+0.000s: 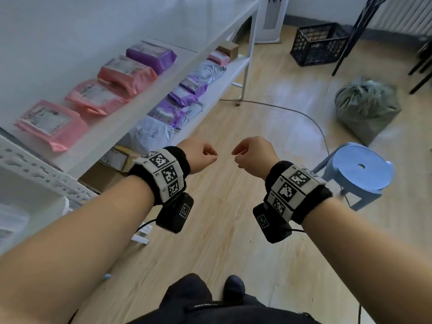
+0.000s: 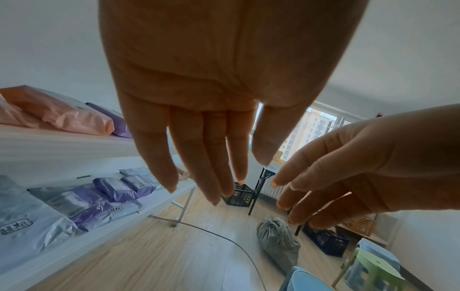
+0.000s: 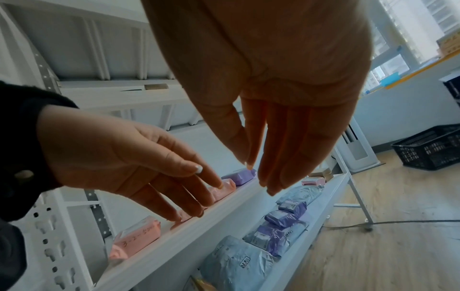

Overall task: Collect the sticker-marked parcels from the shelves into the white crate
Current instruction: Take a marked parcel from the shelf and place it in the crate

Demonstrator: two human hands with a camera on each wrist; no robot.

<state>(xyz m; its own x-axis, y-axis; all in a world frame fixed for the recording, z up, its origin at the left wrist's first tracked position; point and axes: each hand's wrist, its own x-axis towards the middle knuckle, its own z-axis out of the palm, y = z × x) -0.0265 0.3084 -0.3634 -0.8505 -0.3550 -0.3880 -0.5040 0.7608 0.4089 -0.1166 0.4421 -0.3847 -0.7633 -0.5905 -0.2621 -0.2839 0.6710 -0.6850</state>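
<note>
My left hand and right hand hang side by side over the wooden floor, right of the white shelf rack. Both hold nothing. The wrist views show the left hand's fingers and the right hand's fingers straight and relaxed. Pink parcels and one purple parcel lie in a row on the upper shelf. Grey parcels and purple parcels crowd the lower shelf. I cannot make out stickers from here. I cannot pick out the white crate.
A black mesh crate stands at the far wall. A blue stool is close on the right, with a tied grey-green sack behind it. A cable runs across the floor. Cardboard boxes sit under the rack.
</note>
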